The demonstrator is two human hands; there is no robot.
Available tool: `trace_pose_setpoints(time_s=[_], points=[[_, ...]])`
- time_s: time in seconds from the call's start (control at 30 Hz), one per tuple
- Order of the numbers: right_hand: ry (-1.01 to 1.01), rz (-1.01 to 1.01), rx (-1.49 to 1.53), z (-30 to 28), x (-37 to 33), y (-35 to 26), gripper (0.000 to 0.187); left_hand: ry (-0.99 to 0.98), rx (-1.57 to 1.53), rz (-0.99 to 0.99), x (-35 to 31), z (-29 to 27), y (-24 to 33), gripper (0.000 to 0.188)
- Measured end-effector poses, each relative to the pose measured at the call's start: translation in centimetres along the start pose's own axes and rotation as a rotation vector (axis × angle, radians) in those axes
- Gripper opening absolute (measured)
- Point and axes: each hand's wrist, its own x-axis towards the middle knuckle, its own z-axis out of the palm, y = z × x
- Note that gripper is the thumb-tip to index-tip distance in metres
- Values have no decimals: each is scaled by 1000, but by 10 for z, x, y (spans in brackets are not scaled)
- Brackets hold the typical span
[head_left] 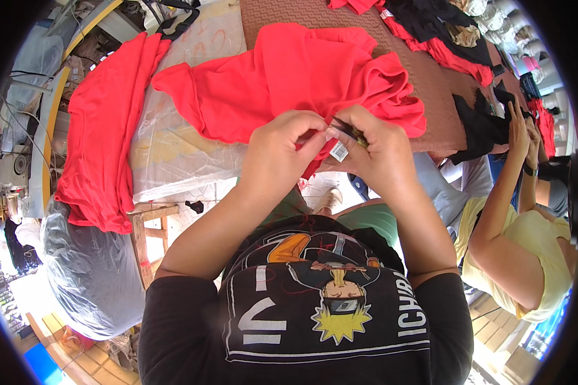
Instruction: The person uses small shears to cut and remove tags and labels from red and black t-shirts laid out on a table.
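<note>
A red garment [308, 67] lies bunched on the table in front of me, its near edge lifted between my hands. My left hand [282, 144] is closed, thumb and fingertips pinching the red cloth beside a small white tag [338, 151] with a printed code. In my right hand [382, 147] is a small pair of thread snips [349, 129], dark-bladed, partly covered by the fingers. Their tips point toward my left fingertips, at the cloth edge. Whether the blades touch a thread is too small to tell.
A stack of red garments [109, 122] hangs over the left table edge, above a plastic-wrapped bundle [93, 269]. Brown textured padding [440, 119] covers the table's right part. Black cloth [478, 131] lies farther right, near a co-worker in yellow [520, 250] with raised hands.
</note>
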Motion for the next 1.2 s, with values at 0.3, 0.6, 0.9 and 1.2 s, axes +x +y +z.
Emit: trace_pose_setpoints(time_s=[0.3, 0.6, 0.9, 1.2], points=[[63, -31, -47, -24, -11, -12, 18, -150, -813, -450, 1, -9, -13, 20], [50, -88, -39, -13, -12, -14, 17, -143, -842, -513, 0, -12, -5, 23], [66, -90, -71, -13, -10, -17, 15, -131, -893, -536, 0, -14, -2, 23], [96, -161, -89, -7, -9, -20, 15, -152, -883, -518, -3, -14, -5, 23]])
